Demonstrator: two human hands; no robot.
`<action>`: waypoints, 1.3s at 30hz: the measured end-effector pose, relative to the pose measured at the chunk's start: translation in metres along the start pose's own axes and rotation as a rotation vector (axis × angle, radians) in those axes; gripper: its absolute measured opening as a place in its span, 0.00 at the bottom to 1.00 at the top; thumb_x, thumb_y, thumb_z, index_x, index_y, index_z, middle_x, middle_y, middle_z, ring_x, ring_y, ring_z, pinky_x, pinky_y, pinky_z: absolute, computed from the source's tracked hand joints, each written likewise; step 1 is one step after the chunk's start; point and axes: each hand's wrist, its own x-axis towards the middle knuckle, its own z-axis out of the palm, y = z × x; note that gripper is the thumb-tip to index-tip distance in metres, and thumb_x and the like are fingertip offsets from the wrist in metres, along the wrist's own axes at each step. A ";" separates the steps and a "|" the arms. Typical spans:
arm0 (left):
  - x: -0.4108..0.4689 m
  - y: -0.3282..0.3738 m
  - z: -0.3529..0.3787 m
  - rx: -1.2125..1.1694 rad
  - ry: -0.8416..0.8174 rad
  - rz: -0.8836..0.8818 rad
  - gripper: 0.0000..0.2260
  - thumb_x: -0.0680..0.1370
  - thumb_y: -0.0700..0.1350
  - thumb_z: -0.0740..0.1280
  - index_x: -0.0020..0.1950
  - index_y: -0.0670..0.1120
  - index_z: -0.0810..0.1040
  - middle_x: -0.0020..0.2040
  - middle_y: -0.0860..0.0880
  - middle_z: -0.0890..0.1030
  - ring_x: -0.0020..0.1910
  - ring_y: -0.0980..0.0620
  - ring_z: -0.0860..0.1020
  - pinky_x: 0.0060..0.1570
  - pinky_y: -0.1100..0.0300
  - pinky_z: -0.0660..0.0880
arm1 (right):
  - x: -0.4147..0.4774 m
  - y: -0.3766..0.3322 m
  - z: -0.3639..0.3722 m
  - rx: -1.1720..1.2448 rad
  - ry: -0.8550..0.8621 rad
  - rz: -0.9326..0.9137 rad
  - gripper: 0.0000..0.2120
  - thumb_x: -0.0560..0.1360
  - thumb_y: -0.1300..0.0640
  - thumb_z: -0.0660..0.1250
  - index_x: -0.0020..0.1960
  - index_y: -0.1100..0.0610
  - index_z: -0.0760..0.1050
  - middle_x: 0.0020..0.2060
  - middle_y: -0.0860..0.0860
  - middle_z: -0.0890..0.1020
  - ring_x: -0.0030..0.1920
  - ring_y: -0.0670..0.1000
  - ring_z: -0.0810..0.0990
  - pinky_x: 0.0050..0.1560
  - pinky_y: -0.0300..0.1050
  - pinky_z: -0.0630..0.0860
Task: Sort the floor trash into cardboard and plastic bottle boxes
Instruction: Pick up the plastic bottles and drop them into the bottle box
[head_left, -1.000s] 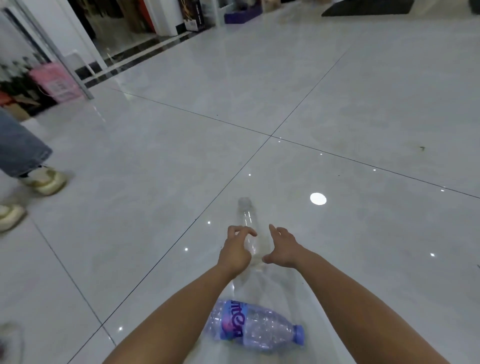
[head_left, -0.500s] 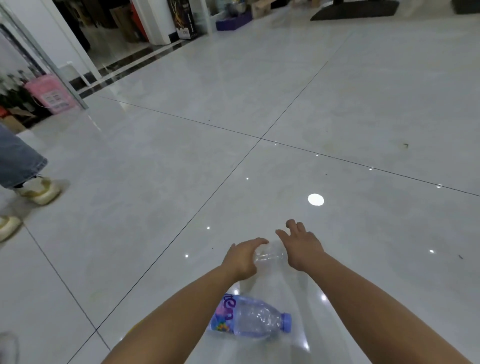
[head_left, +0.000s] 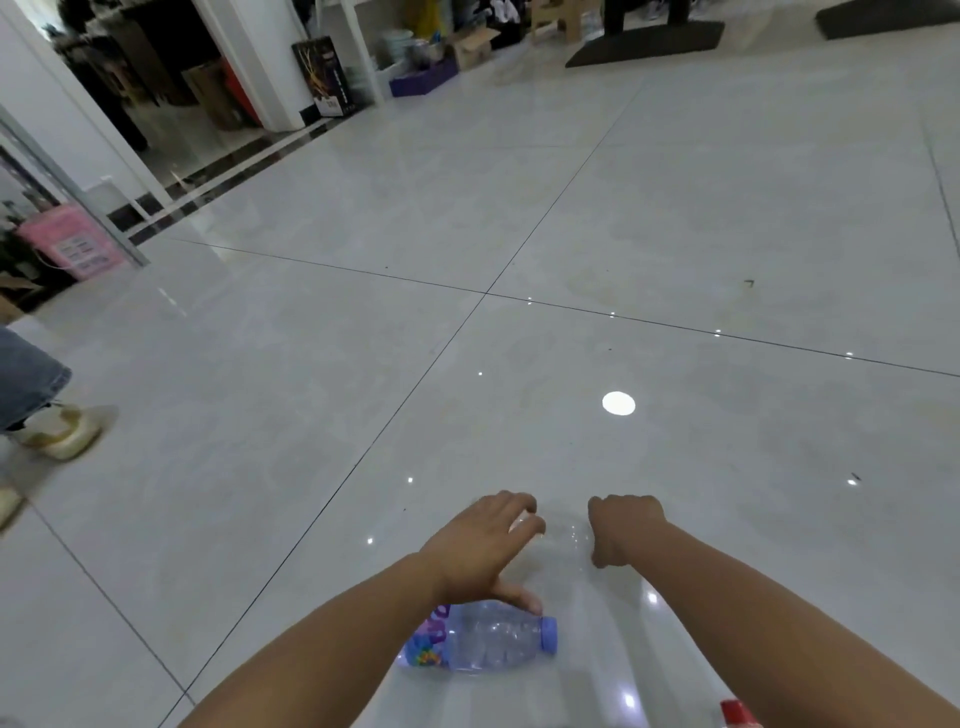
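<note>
Head view, left hand (head_left: 480, 540) with fingers (head_left: 514, 503) curled over one end of a faint clear bottle (head_left: 563, 532) above the floor (head_left: 311, 364), right hand (head_left: 626, 525) fisted at its other end, grip unclear, purple-capped bottle (head_left: 483, 644) lying on the floor beneath the left wrist.

place: shop-like hall | glossy tiled floor (head_left: 675, 182), cardboard boxes (head_left: 470, 47) along wall

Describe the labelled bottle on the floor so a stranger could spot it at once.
On the glossy grey tiled floor, look just nearer than the person's left hand. A clear bottle lies on its side there. Its purple cap and purple label mark it out from the red-capped item at bottom right.
</note>
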 end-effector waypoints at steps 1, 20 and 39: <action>-0.003 0.002 0.001 0.050 -0.009 0.098 0.35 0.68 0.70 0.66 0.63 0.45 0.72 0.63 0.44 0.72 0.59 0.45 0.71 0.60 0.53 0.71 | 0.000 0.000 0.000 -0.022 -0.012 0.012 0.23 0.73 0.52 0.66 0.66 0.55 0.69 0.60 0.50 0.76 0.60 0.52 0.77 0.60 0.47 0.71; 0.001 0.048 0.017 0.205 -0.327 0.156 0.13 0.74 0.44 0.68 0.55 0.38 0.78 0.52 0.40 0.76 0.50 0.38 0.76 0.45 0.52 0.70 | -0.008 0.010 0.005 -0.084 -0.080 0.038 0.16 0.71 0.59 0.64 0.59 0.54 0.77 0.44 0.49 0.72 0.55 0.53 0.81 0.58 0.47 0.77; -0.001 0.014 0.043 -0.243 -0.231 -0.517 0.16 0.79 0.51 0.60 0.66 0.51 0.68 0.64 0.42 0.65 0.59 0.41 0.71 0.55 0.52 0.72 | -0.010 0.027 0.001 0.380 -0.235 0.345 0.07 0.67 0.56 0.61 0.44 0.55 0.71 0.44 0.50 0.73 0.48 0.52 0.78 0.55 0.44 0.74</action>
